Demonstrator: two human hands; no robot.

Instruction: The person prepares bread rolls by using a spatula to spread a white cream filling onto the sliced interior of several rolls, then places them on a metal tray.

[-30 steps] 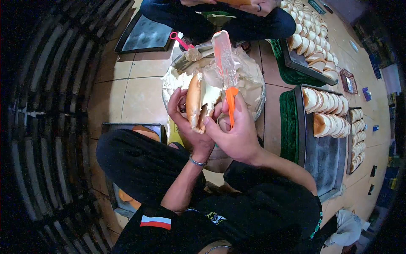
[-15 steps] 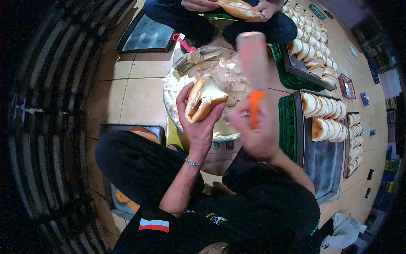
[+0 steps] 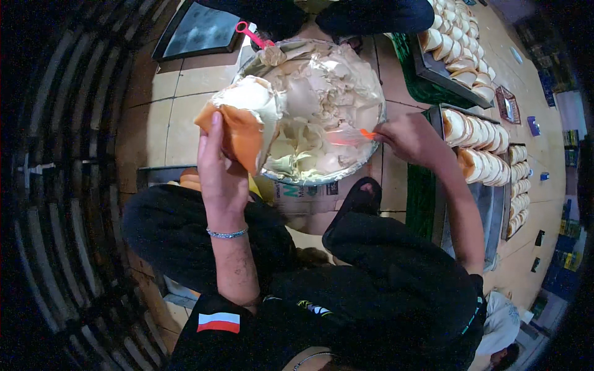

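My left hand [image 3: 221, 179] grips a golden bun [image 3: 241, 133] at the left side of a large round basin [image 3: 318, 182]. Pale cream coats the bun's upper face. Over the basin's right rim, my right hand [image 3: 413, 139] is closed on the orange handle of a spatula [image 3: 348, 137], whose blade lies low against the cream [image 3: 337, 77]. Motion blurs the blade somewhat. A pink-handled utensil [image 3: 252, 34] leans on the far left rim, its head smeared with cream.
Trays of cream-coated bread pieces [image 3: 473, 148] stand to the right, beside green crates [image 3: 419, 191]. A dark flat tray [image 3: 201, 31] lies at the far left. Another person's legs [image 3: 371, 17] are across the basin. More buns [image 3: 189, 179] sit in a tray by my left knee.
My right hand has brought the spatula down from the air into the basin. My left hand has shifted left with the bun and turned it. The other person's hands have left the view.
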